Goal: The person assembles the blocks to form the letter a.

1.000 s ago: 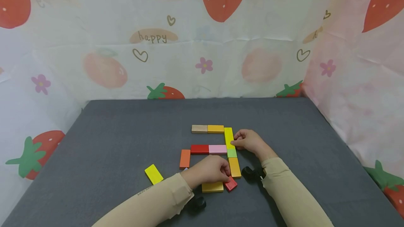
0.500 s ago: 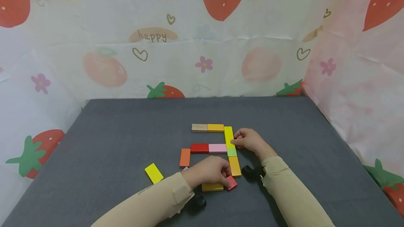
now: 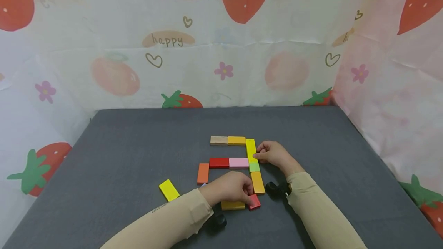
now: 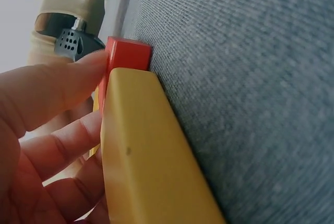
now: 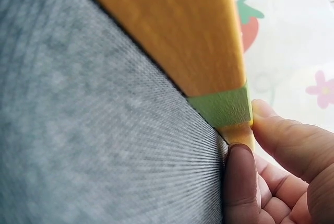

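A small red block [image 3: 254, 201] lies at the near end of the right column of blocks, close beside a dark yellow block [image 3: 233, 205]. My left hand [image 3: 230, 186] holds the red block, its thumb [image 4: 88, 70] on top and a finger against the side. The long bright yellow block [image 3: 250, 149] stands at the column's far end. My right hand [image 3: 275, 157] grips its outer edge with thumb and finger, near the light green block [image 3: 254, 167]. An orange-yellow block [image 3: 257, 182] lies between the green and red ones.
A beige block [image 3: 219, 140] and an amber block [image 3: 237, 140] form the far row. A red block [image 3: 219, 163] and pink block [image 3: 238, 163] make the middle row, beside an orange block [image 3: 203, 173]. A loose yellow block [image 3: 169, 190] lies left; my left arm partly hides a lilac piece.
The small red block has turned from a slanted position to straighter, closer in line with the right column, under my left fingers. My right hand has stayed in place.
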`<state>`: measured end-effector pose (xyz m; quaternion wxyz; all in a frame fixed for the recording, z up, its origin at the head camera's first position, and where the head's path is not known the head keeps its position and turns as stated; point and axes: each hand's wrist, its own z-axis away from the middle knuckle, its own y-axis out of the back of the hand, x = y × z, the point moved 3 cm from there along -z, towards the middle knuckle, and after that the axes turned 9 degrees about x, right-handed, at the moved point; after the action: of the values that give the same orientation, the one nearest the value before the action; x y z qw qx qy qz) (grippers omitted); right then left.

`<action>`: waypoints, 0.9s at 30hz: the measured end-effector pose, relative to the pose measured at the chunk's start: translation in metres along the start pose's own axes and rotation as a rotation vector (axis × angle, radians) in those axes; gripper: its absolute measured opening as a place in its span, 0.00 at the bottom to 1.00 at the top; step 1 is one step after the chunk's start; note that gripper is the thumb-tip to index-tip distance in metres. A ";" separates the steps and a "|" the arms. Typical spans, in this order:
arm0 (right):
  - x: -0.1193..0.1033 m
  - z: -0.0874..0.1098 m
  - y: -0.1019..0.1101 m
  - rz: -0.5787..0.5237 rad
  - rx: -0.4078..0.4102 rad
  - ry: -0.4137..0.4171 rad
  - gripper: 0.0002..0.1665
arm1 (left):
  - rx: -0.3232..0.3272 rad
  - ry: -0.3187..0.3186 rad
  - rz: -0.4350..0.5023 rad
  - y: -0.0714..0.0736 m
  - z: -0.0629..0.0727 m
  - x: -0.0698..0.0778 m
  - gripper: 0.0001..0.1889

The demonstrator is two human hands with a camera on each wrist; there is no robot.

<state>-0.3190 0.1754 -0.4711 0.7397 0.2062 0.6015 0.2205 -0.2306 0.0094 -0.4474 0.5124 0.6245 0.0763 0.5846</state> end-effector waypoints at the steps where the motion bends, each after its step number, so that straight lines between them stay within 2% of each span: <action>1: 0.000 0.000 0.000 0.000 -0.001 0.002 0.15 | 0.003 0.007 0.003 0.000 0.000 -0.001 0.08; 6: 0.000 0.001 0.000 0.001 -0.001 0.003 0.15 | 0.025 0.023 0.010 0.000 0.000 -0.003 0.08; 12: 0.000 0.000 0.000 0.005 0.001 -0.001 0.15 | 0.057 -0.003 -0.022 0.003 0.000 -0.002 0.08; 16: -0.001 0.000 0.001 0.012 0.003 -0.005 0.15 | 0.086 -0.010 -0.008 0.007 0.001 -0.002 0.08; 20: -0.002 0.000 0.001 0.012 0.004 -0.005 0.15 | 0.064 0.004 -0.018 0.005 0.002 -0.003 0.09; 27: -0.003 0.001 0.001 0.011 -0.001 0.001 0.14 | 0.043 -0.023 -0.134 -0.004 0.002 0.000 0.13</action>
<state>-0.3188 0.1747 -0.4680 0.7383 0.2091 0.6005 0.2250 -0.2270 0.0103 -0.4496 0.5376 0.6355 0.1245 0.5400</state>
